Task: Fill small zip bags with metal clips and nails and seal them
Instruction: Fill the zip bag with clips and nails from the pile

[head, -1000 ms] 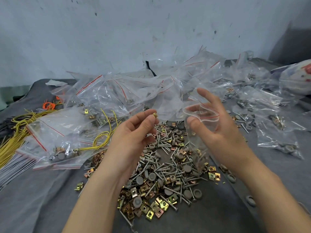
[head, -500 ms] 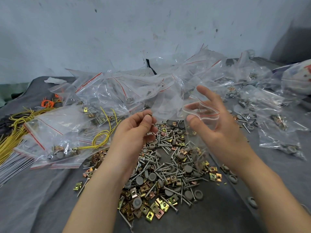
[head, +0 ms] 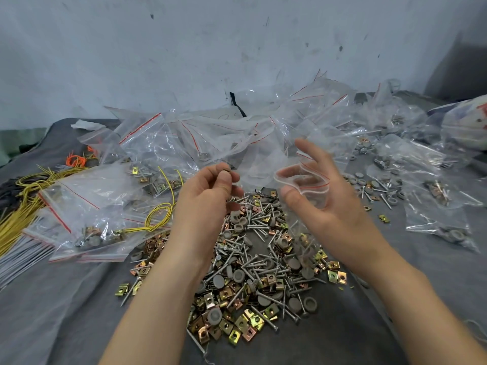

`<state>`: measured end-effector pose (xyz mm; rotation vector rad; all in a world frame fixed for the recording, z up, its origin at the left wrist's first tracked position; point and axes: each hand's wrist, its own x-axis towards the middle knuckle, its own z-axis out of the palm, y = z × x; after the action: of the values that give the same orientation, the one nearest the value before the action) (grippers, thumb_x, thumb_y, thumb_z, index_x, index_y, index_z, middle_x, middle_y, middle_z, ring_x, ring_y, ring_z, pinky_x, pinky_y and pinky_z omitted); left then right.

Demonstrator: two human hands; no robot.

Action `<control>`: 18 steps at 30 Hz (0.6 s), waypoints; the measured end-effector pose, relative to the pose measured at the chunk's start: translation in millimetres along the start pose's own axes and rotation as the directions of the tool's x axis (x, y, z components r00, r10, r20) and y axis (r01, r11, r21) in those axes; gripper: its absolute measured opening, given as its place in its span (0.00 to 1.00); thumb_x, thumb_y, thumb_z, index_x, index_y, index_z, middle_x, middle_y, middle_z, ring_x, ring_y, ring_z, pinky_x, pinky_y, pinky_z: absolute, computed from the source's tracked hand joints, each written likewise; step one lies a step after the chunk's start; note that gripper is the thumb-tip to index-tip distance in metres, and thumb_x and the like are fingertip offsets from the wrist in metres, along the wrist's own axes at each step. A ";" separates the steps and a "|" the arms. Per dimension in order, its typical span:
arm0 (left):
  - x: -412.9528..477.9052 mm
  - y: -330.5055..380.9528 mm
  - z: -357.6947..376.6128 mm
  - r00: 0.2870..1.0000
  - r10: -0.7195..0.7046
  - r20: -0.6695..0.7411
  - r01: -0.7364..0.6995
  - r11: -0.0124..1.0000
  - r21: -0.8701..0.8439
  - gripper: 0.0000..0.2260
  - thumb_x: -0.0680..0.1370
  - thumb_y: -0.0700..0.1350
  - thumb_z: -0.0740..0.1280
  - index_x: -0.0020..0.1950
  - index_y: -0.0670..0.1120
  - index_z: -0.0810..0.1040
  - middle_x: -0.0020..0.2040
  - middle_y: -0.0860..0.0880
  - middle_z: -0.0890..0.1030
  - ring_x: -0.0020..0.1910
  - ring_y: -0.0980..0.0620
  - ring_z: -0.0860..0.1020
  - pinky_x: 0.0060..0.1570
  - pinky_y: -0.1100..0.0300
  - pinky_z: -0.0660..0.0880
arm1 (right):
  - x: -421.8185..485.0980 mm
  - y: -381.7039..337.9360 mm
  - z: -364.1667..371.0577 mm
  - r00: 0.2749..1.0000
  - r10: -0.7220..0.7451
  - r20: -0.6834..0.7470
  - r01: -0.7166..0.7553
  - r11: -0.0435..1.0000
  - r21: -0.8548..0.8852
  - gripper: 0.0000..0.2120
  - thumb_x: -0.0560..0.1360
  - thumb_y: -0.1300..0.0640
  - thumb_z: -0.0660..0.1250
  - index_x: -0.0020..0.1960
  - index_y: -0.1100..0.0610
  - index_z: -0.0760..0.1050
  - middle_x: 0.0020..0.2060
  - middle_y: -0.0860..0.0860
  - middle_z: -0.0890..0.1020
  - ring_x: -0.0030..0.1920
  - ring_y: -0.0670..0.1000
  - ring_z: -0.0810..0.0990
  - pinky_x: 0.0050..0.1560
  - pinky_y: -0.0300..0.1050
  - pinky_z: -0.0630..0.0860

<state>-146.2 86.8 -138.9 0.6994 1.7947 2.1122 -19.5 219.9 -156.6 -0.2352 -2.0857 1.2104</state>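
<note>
My right hand point(head: 326, 204) holds a small clear zip bag point(head: 307, 188) with a red line along its mouth, thumb and fingers spreading the opening. The bag hangs down over the pile and holds a few small parts near its bottom. My left hand point(head: 210, 204) is just left of the bag's mouth and pinches a small dark metal piece point(head: 227, 169) between thumb and fingertips. Below both hands lies a heap of gold metal clips, screws and grey round caps point(head: 253, 272) on the grey cloth.
Many clear zip bags point(head: 168, 151) are piled behind the hands, some filled point(head: 87, 227) at the left and others at the right point(head: 437, 219). Yellow wire bundles point(head: 26, 204) and grey ties point(head: 18, 256) lie at far left. A grey wall stands behind.
My left hand has drawn slightly back from the bag's mouth with its fingertips curled tighter on the small piece. The right hand keeps the bag open in nearly the same place.
</note>
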 end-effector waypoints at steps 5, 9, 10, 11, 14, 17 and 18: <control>-8.0 15.4 9.8 0.979 0.184 0.084 -0.189 0.980 0.062 0.05 0.81 0.42 0.66 0.51 0.50 0.81 0.38 0.55 0.81 0.38 0.57 0.79 0.40 0.64 0.78 | 0.8 0.9 2.8 1.000 -0.006 0.012 0.006 1.000 -0.009 0.28 0.79 0.55 0.69 0.75 0.43 0.63 0.55 0.43 0.80 0.57 0.36 0.77 0.50 0.23 0.70; -8.6 25.5 15.3 0.943 0.283 0.177 -0.315 0.929 0.192 0.05 0.79 0.46 0.69 0.51 0.54 0.83 0.38 0.56 0.82 0.35 0.60 0.78 0.39 0.68 0.75 | 0.6 2.4 4.2 1.000 -0.012 0.023 0.012 1.000 -0.007 0.28 0.79 0.53 0.70 0.75 0.44 0.63 0.54 0.42 0.80 0.56 0.38 0.79 0.50 0.24 0.71; -8.8 26.7 16.9 0.939 0.270 0.210 -0.311 0.930 0.195 0.05 0.79 0.46 0.69 0.52 0.54 0.83 0.39 0.56 0.82 0.34 0.60 0.77 0.39 0.68 0.75 | 0.3 2.6 5.0 1.000 -0.011 0.027 0.011 1.000 -0.004 0.28 0.79 0.53 0.70 0.75 0.44 0.63 0.54 0.41 0.80 0.56 0.39 0.79 0.49 0.24 0.71; -9.0 27.0 18.5 0.936 0.258 0.239 -0.308 0.930 0.200 0.05 0.79 0.46 0.69 0.52 0.54 0.83 0.40 0.55 0.82 0.34 0.60 0.77 0.38 0.68 0.74 | -0.2 2.3 6.2 0.999 -0.010 0.031 0.010 1.000 -0.003 0.29 0.79 0.52 0.70 0.75 0.43 0.63 0.54 0.40 0.79 0.55 0.39 0.80 0.49 0.25 0.72; -9.0 28.1 23.7 0.916 0.256 0.309 -0.334 0.914 0.232 0.05 0.79 0.46 0.69 0.51 0.57 0.82 0.41 0.56 0.83 0.34 0.54 0.77 0.38 0.63 0.77 | -1.0 1.5 9.1 0.999 -0.021 0.049 0.022 1.000 -0.018 0.29 0.79 0.51 0.70 0.75 0.40 0.62 0.55 0.39 0.79 0.57 0.41 0.80 0.53 0.31 0.75; -6.9 29.4 22.5 0.905 0.269 0.330 -0.358 0.901 0.247 0.05 0.80 0.49 0.67 0.53 0.57 0.81 0.43 0.55 0.83 0.35 0.54 0.78 0.39 0.61 0.78 | -0.9 1.2 9.5 0.999 -0.019 0.039 0.019 1.000 0.000 0.29 0.78 0.48 0.69 0.75 0.40 0.63 0.55 0.39 0.79 0.57 0.40 0.80 0.53 0.29 0.74; -5.7 29.5 20.5 0.907 0.275 0.319 -0.359 0.901 0.245 0.06 0.80 0.50 0.66 0.54 0.55 0.81 0.44 0.54 0.83 0.35 0.57 0.79 0.38 0.63 0.77 | -0.7 1.3 9.1 0.999 -0.012 0.031 0.011 1.000 0.015 0.29 0.77 0.48 0.69 0.75 0.40 0.63 0.55 0.38 0.79 0.57 0.40 0.79 0.52 0.28 0.73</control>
<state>-127.8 95.6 -108.8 1.3852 1.9616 1.8128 -25.2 214.0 -160.9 -0.1983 -2.1005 1.2297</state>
